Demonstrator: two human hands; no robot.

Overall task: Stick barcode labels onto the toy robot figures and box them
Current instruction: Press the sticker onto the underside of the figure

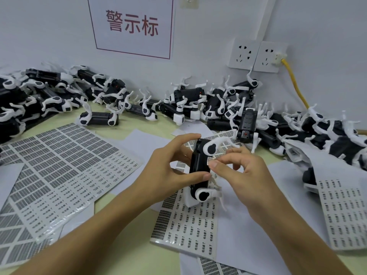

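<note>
A head-worn view looks down on a bench [143, 122] set against a pale wall, where 1 toy robot figure [199, 171], black-bodied with white legs, is held upright above the label sheets, roughly at the centre of the scene. The left hand [168, 169] is wrapped around the figure's black body, thumb low and fingers high, apparently so that 1 flat side is kept steady and turned toward the other hand. The right hand [242, 171] is narrowed to a pinch, with the thumb and forefinger meeting at the body's right edge on what seems to be a small white barcode label [210, 160]; the print on it is too small to read. The labelling step is judged to be under way, with the label being pressed on. Directly beneath the hands lies a partly used label sheet [188, 221], probably kept there so that the next label is within easy reach. More label sheets [65, 155] are spread to the left, and another [341, 211] lies to the right. Along the wall, a long heap of figures [194, 104] is piled from left to right, seemingly stock waiting for labels. No box is in view. On the wall are seen a red-bordered sign [132, 24] and 2 sockets [256, 54], 1 with a yellow cable [296, 84] plugged in.
</note>
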